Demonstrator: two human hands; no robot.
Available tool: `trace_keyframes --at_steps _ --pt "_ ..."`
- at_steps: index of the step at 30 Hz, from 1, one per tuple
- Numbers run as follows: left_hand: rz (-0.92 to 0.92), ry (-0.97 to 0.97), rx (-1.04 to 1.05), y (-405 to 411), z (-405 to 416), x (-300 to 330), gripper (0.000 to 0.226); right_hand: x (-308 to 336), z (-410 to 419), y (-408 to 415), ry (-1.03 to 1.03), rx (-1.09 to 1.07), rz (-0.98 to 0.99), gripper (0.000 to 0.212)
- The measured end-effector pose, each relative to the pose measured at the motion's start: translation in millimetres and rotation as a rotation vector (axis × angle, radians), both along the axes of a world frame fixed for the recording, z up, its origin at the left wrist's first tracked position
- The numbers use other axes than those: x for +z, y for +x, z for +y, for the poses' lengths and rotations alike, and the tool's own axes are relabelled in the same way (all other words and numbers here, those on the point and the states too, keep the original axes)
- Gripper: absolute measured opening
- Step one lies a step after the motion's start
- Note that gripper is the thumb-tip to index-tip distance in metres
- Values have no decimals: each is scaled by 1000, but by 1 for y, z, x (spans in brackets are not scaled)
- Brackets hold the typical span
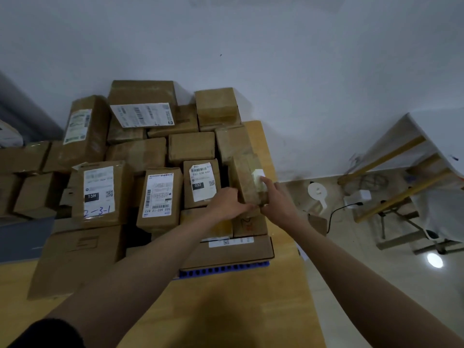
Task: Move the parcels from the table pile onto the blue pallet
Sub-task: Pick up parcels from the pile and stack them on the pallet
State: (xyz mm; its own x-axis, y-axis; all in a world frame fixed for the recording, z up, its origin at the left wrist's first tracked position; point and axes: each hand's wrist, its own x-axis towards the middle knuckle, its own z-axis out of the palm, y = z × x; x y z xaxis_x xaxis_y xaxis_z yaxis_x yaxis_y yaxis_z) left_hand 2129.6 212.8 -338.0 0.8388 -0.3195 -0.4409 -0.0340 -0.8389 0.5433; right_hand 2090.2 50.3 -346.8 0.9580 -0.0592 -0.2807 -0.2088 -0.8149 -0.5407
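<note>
Both hands were on one small taped cardboard parcel (pixel 247 179) at the right edge of the stack. The left hand (pixel 227 203) pressed against its near left side, fingers curled under the bottom edge. The right hand (pixel 277 197) clasped its right side, fingertips on a white label at the top. The parcel sat tilted between the two hands, resting on other boxes below. Just left of the left hand stood a parcel with an "032" label (pixel 202 183), and further left a parcel marked "502 602-12" (pixel 160 197), then one with a "15H" label (pixel 100 192). More brown parcels were piled beyond the hands against the white wall (pixel 276 59). Below the wrists, a flat carton (pixel 227 251) lay on the blue pallet (pixel 226 268), only its near edge showing. The pallet sat on the wooden tabletop (pixel 213 310). Right of the right hand was tiled floor (pixel 364 285) with a white frame (pixel 401 159).
</note>
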Motion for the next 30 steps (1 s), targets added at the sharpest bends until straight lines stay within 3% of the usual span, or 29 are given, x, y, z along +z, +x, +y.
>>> trace_keyframes --at_steps 5,11,19,22,30 --pt "13 45 34 14 12 -14 46 -14 8 10 34 44 16 85" --pt "0 16 81 16 17 -22 56 -19 10 18 58 79 -7 87" --pt "-19 -66 91 14 16 -12 126 -19 18 17 90 79 -87 89" --pt "-23 -68 86 14 19 -15 125 -18 16 12 114 48 -158 89" --pt "-49 77 4 12 14 -23 112 -15 7 -3 -161 194 -287 74"
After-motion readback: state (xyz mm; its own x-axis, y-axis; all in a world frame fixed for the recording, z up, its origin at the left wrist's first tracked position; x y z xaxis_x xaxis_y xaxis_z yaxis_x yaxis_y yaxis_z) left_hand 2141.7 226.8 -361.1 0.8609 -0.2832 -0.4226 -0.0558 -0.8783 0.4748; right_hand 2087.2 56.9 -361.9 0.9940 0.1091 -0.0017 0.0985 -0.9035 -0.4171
